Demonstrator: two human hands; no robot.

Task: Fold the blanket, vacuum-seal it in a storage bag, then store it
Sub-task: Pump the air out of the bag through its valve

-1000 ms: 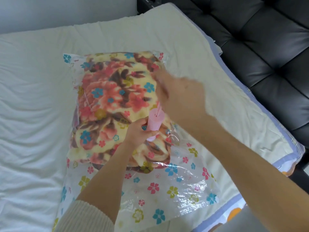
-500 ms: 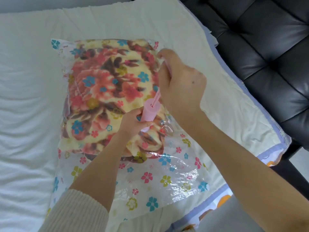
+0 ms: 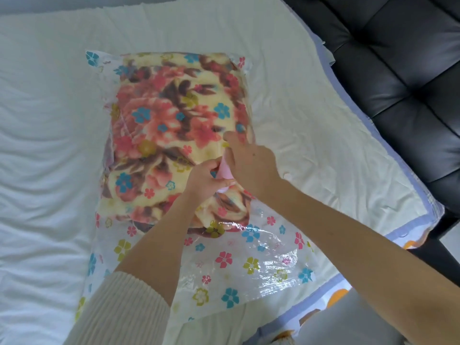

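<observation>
A folded floral blanket (image 3: 174, 125) lies inside a clear storage bag (image 3: 249, 265) printed with small flowers, flat on the bed. A pink hand pump (image 3: 225, 171) stands on the bag near the blanket's right lower part. My left hand (image 3: 204, 181) grips the pump's barrel low down. My right hand (image 3: 251, 163) holds the pump's top, pushed down close to the barrel, so the rod is hidden. The bag's near end lies flat with no blanket in it.
The bed carries a white sheet (image 3: 44, 145) and a cream quilt with a blue border (image 3: 336, 150). A black tufted leather sofa (image 3: 398, 70) stands along the right. The quilt's near right corner (image 3: 423, 235) hangs at the bed edge.
My right hand has come down from the raised position onto the pump barrel, pushing the handle in. My left hand stays on the barrel. The camera view shifted slightly.
</observation>
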